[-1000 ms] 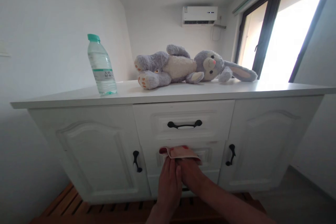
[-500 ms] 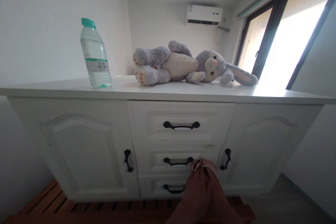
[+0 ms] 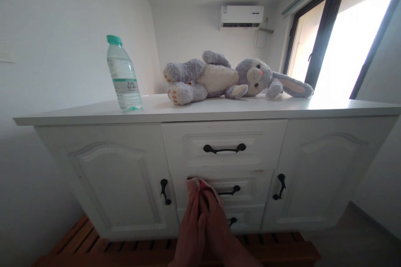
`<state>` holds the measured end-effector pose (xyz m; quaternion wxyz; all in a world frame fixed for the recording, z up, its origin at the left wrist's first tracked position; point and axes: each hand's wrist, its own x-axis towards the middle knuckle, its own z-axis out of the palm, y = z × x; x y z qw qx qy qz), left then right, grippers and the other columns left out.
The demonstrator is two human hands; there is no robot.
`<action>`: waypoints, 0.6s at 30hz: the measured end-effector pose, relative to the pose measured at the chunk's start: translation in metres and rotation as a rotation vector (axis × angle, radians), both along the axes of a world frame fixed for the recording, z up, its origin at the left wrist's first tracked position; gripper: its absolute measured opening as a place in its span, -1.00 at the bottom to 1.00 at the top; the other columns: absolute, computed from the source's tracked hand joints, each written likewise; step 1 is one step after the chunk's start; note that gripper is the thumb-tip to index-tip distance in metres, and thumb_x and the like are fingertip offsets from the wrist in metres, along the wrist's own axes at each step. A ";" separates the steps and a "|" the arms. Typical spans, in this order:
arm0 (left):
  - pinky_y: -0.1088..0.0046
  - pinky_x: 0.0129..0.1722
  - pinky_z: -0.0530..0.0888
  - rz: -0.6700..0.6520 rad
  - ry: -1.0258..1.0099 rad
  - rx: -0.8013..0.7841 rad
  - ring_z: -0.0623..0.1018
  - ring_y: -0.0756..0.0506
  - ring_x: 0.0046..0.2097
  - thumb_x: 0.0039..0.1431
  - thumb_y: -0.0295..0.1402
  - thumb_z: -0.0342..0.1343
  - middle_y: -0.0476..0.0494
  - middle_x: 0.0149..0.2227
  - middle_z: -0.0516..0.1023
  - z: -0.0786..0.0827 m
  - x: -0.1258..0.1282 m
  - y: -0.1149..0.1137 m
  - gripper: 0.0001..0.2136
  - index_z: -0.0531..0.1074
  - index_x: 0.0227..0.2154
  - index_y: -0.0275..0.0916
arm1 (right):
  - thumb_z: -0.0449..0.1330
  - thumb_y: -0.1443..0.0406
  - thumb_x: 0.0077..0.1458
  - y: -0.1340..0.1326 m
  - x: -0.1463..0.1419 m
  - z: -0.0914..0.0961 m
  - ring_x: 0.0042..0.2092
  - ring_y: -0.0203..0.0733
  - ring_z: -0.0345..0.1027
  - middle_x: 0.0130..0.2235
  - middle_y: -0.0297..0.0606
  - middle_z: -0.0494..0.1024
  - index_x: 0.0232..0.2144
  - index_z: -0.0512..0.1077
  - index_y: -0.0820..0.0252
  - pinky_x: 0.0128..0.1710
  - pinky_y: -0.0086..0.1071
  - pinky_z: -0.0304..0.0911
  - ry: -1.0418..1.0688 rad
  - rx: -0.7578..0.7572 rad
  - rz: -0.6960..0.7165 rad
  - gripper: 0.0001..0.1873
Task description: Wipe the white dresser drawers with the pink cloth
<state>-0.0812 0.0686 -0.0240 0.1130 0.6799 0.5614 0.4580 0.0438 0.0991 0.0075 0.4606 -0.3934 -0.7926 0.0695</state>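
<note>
A water bottle (image 3: 123, 76) stands upright at the left of the white cabinet's (image 3: 103, 175) top. To its right a plush rabbit (image 3: 232, 78) lies on its side. Lower down, near the middle drawer, the left hand (image 3: 191, 229) and right hand (image 3: 216, 227) touch side by side, fingers pressed together, pinching a pink cloth (image 3: 200, 185) against the drawer front, left of its handle (image 3: 230, 192).

Only the two hands and a little of the forearms show at the bottom edge. The left hand (image 3: 191, 233) and the right hand (image 3: 216, 225) are bare, with no gloves, rings or watch to be seen. No sleeve reaches the wrists; the forearms are uncovered as far as they show. The fingers (image 3: 194, 200) look slim, and the nails cannot be made out.
</note>
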 end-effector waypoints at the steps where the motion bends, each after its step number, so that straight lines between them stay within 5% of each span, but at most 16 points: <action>1: 0.04 0.38 0.22 0.004 -0.041 0.057 0.14 -0.16 0.44 0.36 -0.30 -0.17 -0.28 0.46 0.09 -0.001 -0.002 -0.007 -0.47 0.02 0.37 -0.17 | 0.11 0.42 0.18 0.000 0.014 0.000 0.21 0.03 0.30 0.18 -0.06 0.44 0.27 0.26 0.10 0.21 -0.06 0.27 -0.101 0.106 -0.079 -0.40; 3: 0.05 0.34 0.30 0.066 -0.153 0.116 0.26 -0.17 0.39 0.35 -0.29 -0.11 -0.26 0.40 0.24 -0.012 -0.005 -0.021 -0.52 0.18 0.31 -0.10 | 0.22 0.35 0.09 0.004 0.047 -0.001 0.16 0.20 0.31 0.14 0.07 0.45 0.23 0.32 0.27 0.13 0.05 0.31 -0.250 0.238 -0.218 -0.37; 6: 0.01 0.31 0.33 0.166 -0.406 -0.018 0.45 -0.23 0.26 0.32 -0.17 -0.08 -0.30 0.22 0.50 -0.047 -0.006 -0.037 -0.61 0.48 0.07 -0.16 | 0.26 0.27 0.02 0.010 0.084 0.005 0.13 0.23 0.31 0.08 0.11 0.50 0.12 0.41 0.38 0.14 0.06 0.25 -0.371 0.211 -0.244 -0.40; 12: 0.27 -0.17 0.55 0.226 -1.092 -0.602 0.63 -0.21 -0.24 -0.03 0.03 0.22 -0.16 -0.38 0.65 -0.124 0.023 -0.023 -0.62 0.55 -0.42 -0.24 | 0.29 0.27 -0.08 0.014 0.060 0.052 -0.03 0.10 0.44 -0.12 -0.11 0.64 -0.27 0.58 0.17 0.08 -0.09 0.21 -0.588 -0.141 -0.041 -0.75; 15: 0.39 -0.40 0.46 0.252 -1.290 -0.767 0.53 -0.07 -0.45 -0.08 -0.19 0.28 0.01 -0.53 0.51 -0.140 0.048 0.002 -0.80 0.46 -0.50 -0.19 | 0.26 0.27 -0.01 0.017 0.055 0.069 0.04 0.12 0.42 -0.06 -0.14 0.64 -0.24 0.59 0.10 0.14 -0.07 0.12 -0.602 -0.175 0.034 -0.77; 18: 0.41 -0.37 0.49 0.202 -1.378 -0.788 0.57 -0.04 -0.40 0.01 -0.27 0.18 -0.03 -0.43 0.56 -0.136 0.072 0.027 -0.87 0.48 -0.38 -0.18 | 0.25 0.26 0.03 0.015 0.070 0.069 0.07 0.20 0.40 -0.05 -0.03 0.63 -0.20 0.59 0.15 0.18 0.03 0.05 -0.629 -0.205 0.001 -0.75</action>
